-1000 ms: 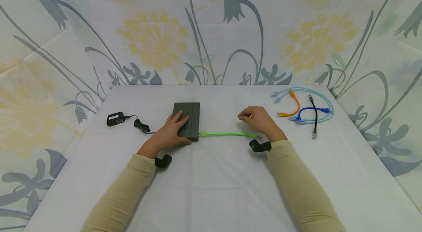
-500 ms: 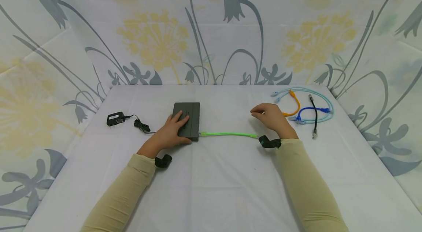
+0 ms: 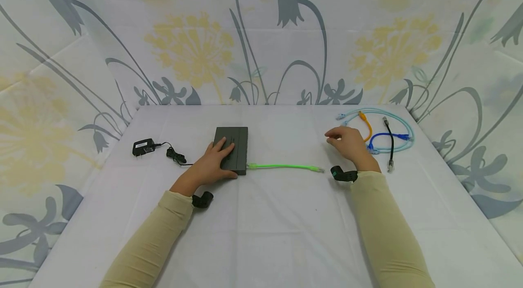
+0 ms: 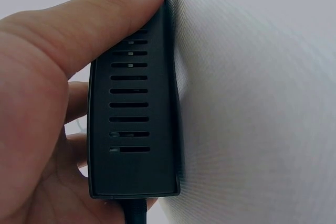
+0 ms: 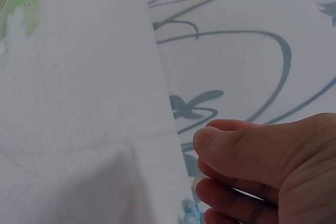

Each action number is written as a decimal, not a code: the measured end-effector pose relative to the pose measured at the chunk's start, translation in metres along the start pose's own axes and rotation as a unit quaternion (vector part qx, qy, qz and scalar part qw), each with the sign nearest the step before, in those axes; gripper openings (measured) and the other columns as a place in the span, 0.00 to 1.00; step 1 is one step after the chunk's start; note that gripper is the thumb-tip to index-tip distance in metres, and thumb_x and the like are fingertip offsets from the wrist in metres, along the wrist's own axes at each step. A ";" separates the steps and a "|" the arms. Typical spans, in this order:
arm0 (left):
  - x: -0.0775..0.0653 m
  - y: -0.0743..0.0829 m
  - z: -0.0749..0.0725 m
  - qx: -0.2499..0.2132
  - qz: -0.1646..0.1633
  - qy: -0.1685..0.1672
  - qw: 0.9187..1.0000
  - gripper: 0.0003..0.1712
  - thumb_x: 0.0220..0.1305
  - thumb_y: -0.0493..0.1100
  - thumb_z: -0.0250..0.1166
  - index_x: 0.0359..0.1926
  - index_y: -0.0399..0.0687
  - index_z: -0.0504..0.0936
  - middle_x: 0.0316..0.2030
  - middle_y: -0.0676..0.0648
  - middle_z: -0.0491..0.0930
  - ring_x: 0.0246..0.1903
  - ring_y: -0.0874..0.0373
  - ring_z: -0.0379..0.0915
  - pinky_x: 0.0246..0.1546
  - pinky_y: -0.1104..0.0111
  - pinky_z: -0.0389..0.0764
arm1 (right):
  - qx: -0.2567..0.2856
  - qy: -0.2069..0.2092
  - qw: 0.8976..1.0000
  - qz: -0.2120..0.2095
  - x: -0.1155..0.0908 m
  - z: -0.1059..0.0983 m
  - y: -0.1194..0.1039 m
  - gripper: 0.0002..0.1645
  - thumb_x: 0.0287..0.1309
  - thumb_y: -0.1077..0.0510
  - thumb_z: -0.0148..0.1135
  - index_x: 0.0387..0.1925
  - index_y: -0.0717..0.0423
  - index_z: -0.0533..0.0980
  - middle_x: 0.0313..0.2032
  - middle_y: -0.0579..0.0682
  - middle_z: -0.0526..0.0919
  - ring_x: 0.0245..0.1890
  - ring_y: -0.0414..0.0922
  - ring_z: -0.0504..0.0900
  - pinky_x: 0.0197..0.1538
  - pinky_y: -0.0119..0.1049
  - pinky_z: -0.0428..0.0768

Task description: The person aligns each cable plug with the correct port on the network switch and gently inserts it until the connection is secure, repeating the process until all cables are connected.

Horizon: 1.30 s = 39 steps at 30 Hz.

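Observation:
In the head view my left hand holds a dark grey network switch on the table, fingers spread over its top. The left wrist view shows the thumb pressed along the vented side. A short green Ethernet cable runs from the switch's right side, its far plug lying loose on the cloth. My right hand is over the table beyond that plug, fingers loosely curled with nothing in them. It partly covers an orange Ethernet cable.
Light blue cable, dark blue cable and black cable lie crossed at the back right. A black power adapter sits at the left, its bundled cord leading toward the switch. Patterned fabric hangs behind the white table.
My right hand has moved rightward, away from the green cable's end and toward the other cables, uncovering the loose plug. The left hand and the switch have stayed put.

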<state>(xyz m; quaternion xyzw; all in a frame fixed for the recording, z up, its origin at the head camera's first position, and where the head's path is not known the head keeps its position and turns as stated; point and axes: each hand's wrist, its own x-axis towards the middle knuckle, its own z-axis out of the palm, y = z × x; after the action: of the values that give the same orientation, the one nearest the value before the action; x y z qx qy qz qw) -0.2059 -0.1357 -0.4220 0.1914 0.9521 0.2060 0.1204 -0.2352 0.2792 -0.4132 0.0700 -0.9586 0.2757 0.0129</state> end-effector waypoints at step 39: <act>0.000 0.000 0.000 0.001 -0.005 -0.001 1.000 0.56 0.55 0.62 0.70 0.77 0.51 0.51 0.77 0.40 0.37 0.73 0.28 0.30 0.66 0.37 0.56 | -0.047 -0.053 0.992 0.100 -0.003 -0.022 0.038 0.23 0.63 0.60 0.56 0.59 0.60 0.75 0.63 0.68 0.69 0.65 0.66 0.65 0.65 0.62 0.64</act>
<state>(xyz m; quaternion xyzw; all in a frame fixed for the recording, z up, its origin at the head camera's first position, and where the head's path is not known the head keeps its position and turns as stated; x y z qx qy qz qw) -0.2060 -0.1357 -0.4223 0.1869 0.9531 0.2043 0.1220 -0.2375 0.3230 -0.4152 -0.0126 -0.9719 0.2263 -0.0627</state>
